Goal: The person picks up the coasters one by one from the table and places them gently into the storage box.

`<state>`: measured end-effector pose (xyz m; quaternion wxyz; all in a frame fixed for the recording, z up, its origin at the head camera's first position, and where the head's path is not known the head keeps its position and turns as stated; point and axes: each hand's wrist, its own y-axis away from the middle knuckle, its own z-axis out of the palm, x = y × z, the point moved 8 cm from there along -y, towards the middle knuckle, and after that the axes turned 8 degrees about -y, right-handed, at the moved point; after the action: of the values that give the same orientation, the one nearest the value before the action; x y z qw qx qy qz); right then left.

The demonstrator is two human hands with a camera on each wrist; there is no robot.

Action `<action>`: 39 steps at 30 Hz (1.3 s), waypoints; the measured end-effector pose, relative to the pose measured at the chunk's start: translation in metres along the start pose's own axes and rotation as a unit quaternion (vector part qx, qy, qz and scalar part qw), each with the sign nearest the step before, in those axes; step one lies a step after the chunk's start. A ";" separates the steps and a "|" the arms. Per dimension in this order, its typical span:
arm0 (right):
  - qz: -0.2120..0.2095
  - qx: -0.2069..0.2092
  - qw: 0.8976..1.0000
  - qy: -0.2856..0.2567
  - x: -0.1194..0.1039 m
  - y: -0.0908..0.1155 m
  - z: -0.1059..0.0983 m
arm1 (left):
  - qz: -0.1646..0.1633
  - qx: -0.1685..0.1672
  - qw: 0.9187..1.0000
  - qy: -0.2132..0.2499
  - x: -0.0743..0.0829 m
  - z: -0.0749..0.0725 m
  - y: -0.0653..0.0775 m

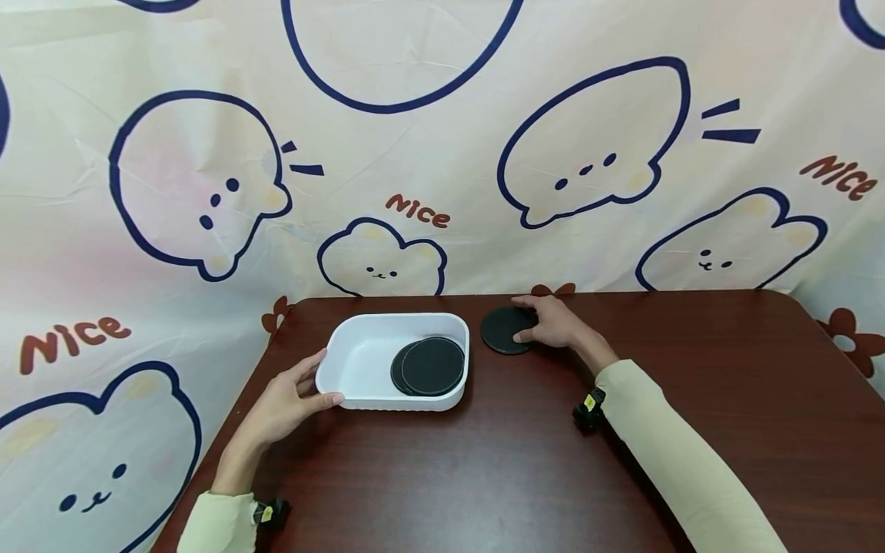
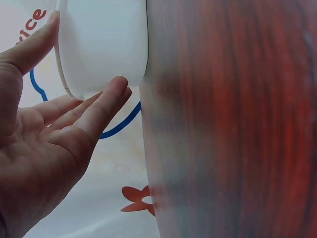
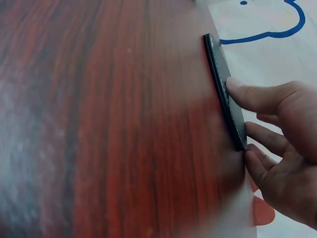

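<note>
A white plastic tub point(image 1: 362, 357) with rounded corners stands on the table. Inside it, at the right end, lie black round coasters point(image 1: 433, 367), overlapping one another. My left hand point(image 1: 280, 403) holds the tub's left end, thumb at the near corner and fingers along the end wall. Just right of the tub, more black coasters point(image 1: 501, 330) lie stacked at the table's far side. My right hand point(image 1: 553, 322) grips these from the right. In the right wrist view the stack point(image 3: 223, 94) appears edge-on, with the thumb on its top face and fingertips at its edge.
The dark reddish-brown wooden table point(image 1: 470, 476) ends at the back against a cloth backdrop point(image 1: 470, 161) printed with cartoon bears. Cloth also hangs along both sides. A small black device point(image 1: 588, 411) sits at the right wrist, another point(image 1: 273, 513) at the left.
</note>
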<state>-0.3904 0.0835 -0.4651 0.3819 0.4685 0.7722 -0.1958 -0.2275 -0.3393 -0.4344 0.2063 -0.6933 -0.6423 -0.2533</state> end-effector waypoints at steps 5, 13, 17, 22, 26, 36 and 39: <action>0.010 0.029 0.999 -0.026 0.002 0.004 -0.001 | 0.000 -0.001 1.000 -0.002 0.001 0.001 -0.001; 0.050 0.122 0.989 -0.067 0.010 0.022 -0.011 | 0.004 -0.004 1.000 0.000 0.004 0.001 -0.001; 0.062 0.139 0.986 -0.067 0.010 0.031 -0.014 | 0.005 -0.003 1.000 0.000 0.005 0.001 -0.001; 0.072 0.154 0.983 -0.071 0.008 0.041 -0.019 | 0.003 -0.004 1.000 -0.001 0.005 0.001 -0.002; 0.080 0.157 0.980 -0.089 0.011 0.051 -0.020 | 0.001 -0.007 1.000 -0.001 0.005 0.001 -0.002; 0.081 0.149 0.972 -0.164 0.017 0.071 -0.026 | 0.001 -0.006 1.000 0.001 0.004 0.000 -0.002; 0.085 0.136 0.968 -0.193 0.019 0.076 -0.025 | -0.001 -0.008 1.000 0.002 0.003 0.001 -0.001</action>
<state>-0.3390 0.1478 -0.4602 0.4718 0.5336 0.6073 -0.3519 -0.2287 -0.3365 -0.4330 0.2018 -0.6938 -0.6405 -0.2602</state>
